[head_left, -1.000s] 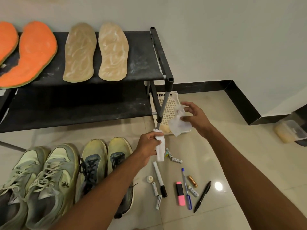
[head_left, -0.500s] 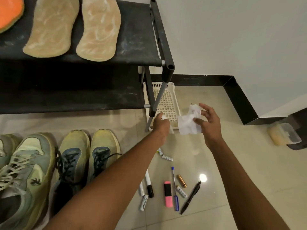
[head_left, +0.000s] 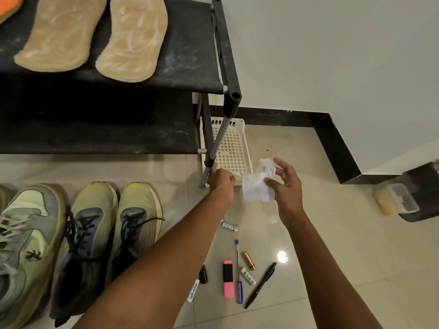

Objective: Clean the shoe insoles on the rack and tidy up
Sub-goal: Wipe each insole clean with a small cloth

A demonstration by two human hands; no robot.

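Two tan insoles (head_left: 59, 34) (head_left: 133, 41), streaked with white, lie on the top shelf of the black rack (head_left: 190, 55). An orange insole (head_left: 7, 5) shows at the top left corner. My right hand (head_left: 287, 188) pinches a crumpled white wipe (head_left: 256, 188) above the floor, just right of the cream perforated basket (head_left: 234, 148). My left hand (head_left: 222, 184) is curled at the basket's front edge beside the rack's leg. A sliver of the white packet (head_left: 207, 185) shows beneath it; the rest is hidden.
Two pairs of worn sneakers (head_left: 99, 233) (head_left: 21, 245) stand on the tile floor at left. Pens (head_left: 260, 284), a pink highlighter (head_left: 228, 279), markers and batteries (head_left: 249, 260) lie scattered near my arms. A clear lidded container (head_left: 394, 201) sits at right by the black skirting.
My left hand carried the white packet from mid-floor up to the basket's front edge. My right hand shifted slightly right with the wipe. The view tilted down and closer.
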